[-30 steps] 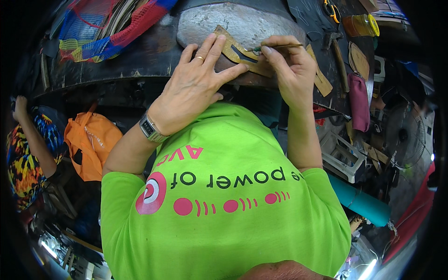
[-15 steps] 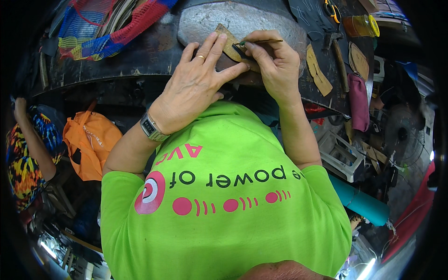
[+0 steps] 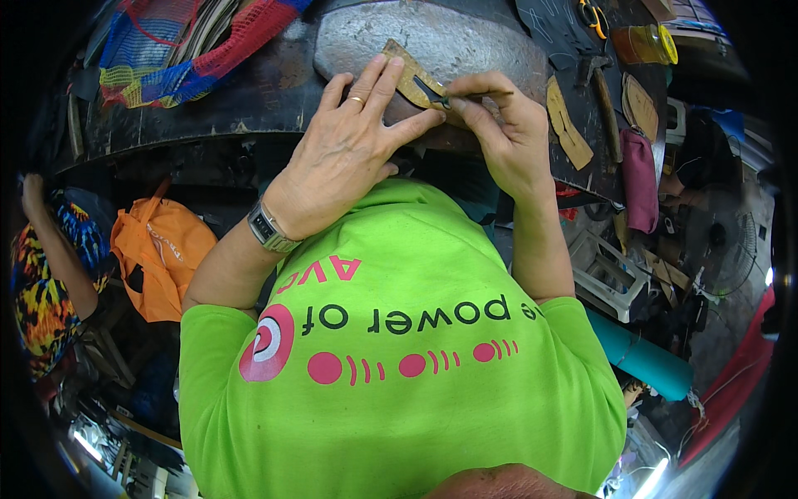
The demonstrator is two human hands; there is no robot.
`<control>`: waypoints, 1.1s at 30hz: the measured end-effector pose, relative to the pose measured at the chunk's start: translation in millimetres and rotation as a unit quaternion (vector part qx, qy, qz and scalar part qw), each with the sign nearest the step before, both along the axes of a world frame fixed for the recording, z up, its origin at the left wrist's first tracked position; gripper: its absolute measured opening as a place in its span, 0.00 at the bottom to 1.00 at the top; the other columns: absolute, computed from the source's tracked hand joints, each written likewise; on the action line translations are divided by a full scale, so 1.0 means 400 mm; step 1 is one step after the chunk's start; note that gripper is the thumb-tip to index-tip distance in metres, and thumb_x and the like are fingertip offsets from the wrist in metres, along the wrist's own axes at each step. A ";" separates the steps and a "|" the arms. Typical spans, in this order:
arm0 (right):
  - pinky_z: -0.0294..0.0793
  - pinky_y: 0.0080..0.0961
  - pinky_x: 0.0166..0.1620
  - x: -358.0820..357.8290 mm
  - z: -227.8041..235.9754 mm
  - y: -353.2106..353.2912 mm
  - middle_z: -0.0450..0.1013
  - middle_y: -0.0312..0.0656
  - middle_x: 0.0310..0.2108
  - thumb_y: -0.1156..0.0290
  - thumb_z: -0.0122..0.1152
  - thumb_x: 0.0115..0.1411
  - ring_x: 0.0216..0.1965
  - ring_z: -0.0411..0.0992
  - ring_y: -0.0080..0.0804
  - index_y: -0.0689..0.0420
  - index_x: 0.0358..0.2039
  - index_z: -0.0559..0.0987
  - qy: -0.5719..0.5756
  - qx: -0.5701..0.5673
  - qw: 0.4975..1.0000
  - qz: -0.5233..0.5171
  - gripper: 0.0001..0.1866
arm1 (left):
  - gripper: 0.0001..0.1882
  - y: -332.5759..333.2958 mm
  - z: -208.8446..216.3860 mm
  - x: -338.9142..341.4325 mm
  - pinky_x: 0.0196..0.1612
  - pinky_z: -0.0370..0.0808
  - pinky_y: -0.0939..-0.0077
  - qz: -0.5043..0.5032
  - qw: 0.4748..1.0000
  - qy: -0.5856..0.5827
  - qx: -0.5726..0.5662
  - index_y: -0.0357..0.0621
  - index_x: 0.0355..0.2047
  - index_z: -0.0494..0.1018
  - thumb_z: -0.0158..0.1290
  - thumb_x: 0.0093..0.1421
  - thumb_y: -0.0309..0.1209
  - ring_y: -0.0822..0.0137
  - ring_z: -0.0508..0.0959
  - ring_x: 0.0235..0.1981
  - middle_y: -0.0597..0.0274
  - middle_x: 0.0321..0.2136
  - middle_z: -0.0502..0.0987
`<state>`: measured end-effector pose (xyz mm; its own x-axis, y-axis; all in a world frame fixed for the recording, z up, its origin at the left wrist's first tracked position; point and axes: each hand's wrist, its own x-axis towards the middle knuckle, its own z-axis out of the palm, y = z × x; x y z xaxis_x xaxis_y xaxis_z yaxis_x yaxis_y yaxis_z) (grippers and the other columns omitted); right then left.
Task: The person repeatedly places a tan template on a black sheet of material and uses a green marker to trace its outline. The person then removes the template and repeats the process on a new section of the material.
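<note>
A tan pattern piece (image 3: pixel 407 81) with a narrow dark slot lies on the worn grey slab (image 3: pixel 357 37) at the table's near edge. My left hand (image 3: pixel 337 154) rests flat with fingers apart, its fingertips pressing the piece from the left. At the slot's near right end, my right hand (image 3: pixel 507 125) is closed in a pinch round a thin pen-like tool (image 3: pixel 446 102). Only its small dark green tip end shows clearly; my fingers hide most of the rest. What lies beneath the piece is hard to make out.
On the table's right lie another tan pattern piece (image 3: pixel 568 125), a hammer (image 3: pixel 605 108), orange-handled scissors (image 3: pixel 592 18), a yellow-lidded jar (image 3: pixel 644 45) and a maroon pouch (image 3: pixel 638 183). A colourful mesh bag (image 3: pixel 212 71) sits at the left. Another person's arm (image 3: pixel 62 245) shows far left.
My right hand has moved right and slightly nearer, taking the pen-like tool along the slot to its near end, so more of the slot shows. My left hand has hardly moved.
</note>
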<state>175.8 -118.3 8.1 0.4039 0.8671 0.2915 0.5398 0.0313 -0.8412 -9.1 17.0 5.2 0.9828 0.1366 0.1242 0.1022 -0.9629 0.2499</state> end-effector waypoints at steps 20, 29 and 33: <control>0.75 0.19 0.39 0.000 0.024 -0.015 0.80 0.37 0.33 0.81 0.61 0.65 0.34 0.76 0.19 0.64 0.40 0.80 0.040 -0.032 0.995 -0.085 0.04 | 0.42 -0.006 0.008 -0.005 0.70 0.58 0.49 0.001 1.000 -0.004 -0.006 0.67 0.68 0.69 0.70 0.51 0.36 0.47 0.58 0.73 0.40 0.71 0.58; 0.76 0.22 0.44 0.024 0.014 0.017 0.80 0.39 0.41 0.70 0.52 0.76 0.39 0.76 0.21 0.63 0.37 0.80 0.159 0.162 0.973 -0.045 0.13 | 0.45 -0.004 0.006 -0.005 0.70 0.57 0.50 0.008 0.999 0.003 -0.032 0.68 0.68 0.68 0.72 0.49 0.35 0.48 0.56 0.75 0.43 0.73 0.56; 0.77 0.27 0.44 0.040 0.034 -0.033 0.77 0.43 0.42 0.70 0.57 0.72 0.40 0.77 0.29 0.61 0.45 0.80 -0.018 -0.097 0.992 -0.081 0.09 | 0.46 -0.002 0.006 -0.003 0.71 0.56 0.49 0.004 0.998 -0.007 -0.059 0.67 0.68 0.68 0.73 0.48 0.35 0.48 0.55 0.76 0.41 0.74 0.54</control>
<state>191.9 -131.7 21.6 0.5346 0.8332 0.1417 0.5540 -0.2188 -0.8033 -10.1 16.1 7.6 0.9797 0.1593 0.1213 0.1056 -0.9259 0.3628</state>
